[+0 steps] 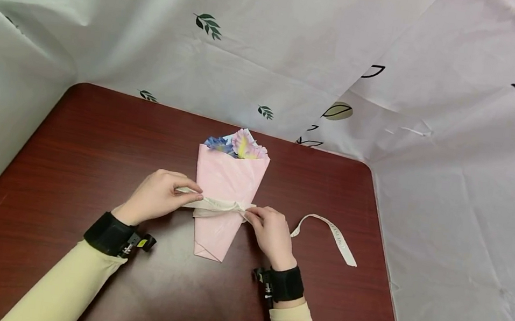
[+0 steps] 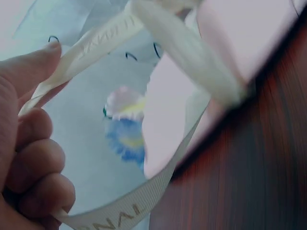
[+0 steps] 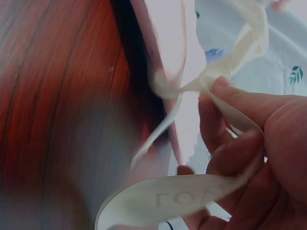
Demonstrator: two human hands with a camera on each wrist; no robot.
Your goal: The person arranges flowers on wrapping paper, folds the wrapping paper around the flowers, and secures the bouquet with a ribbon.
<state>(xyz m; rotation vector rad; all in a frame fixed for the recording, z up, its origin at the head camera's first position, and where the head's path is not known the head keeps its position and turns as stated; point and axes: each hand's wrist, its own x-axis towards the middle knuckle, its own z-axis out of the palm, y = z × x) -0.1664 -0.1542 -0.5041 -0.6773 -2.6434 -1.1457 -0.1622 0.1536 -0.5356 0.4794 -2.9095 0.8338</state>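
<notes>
Two bare hands, the left hand (image 1: 162, 194) and the right hand (image 1: 272, 233), hold a flat, ribbed cream fabric ribbon (image 1: 217, 205) around one tapered, pale-pink-wrapped bouquet (image 1: 228, 178).
The left fingers pinch the ribbon at the wrap's left edge, the right fingers near its crossing; the bouquet lies mid-bench on the reddish-brown, wood-grained bench (image 1: 95, 133), with two ruffled blooms, a blue flower (image 1: 220, 145) and a pink-and-yellow flower (image 1: 247, 145), showing; ribbon lettering partly reads "RNAL".

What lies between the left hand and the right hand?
Between the left hand and the right hand, the head view shows the pink-wrapped bouquet with the cream lettered ribbon across it.
</notes>
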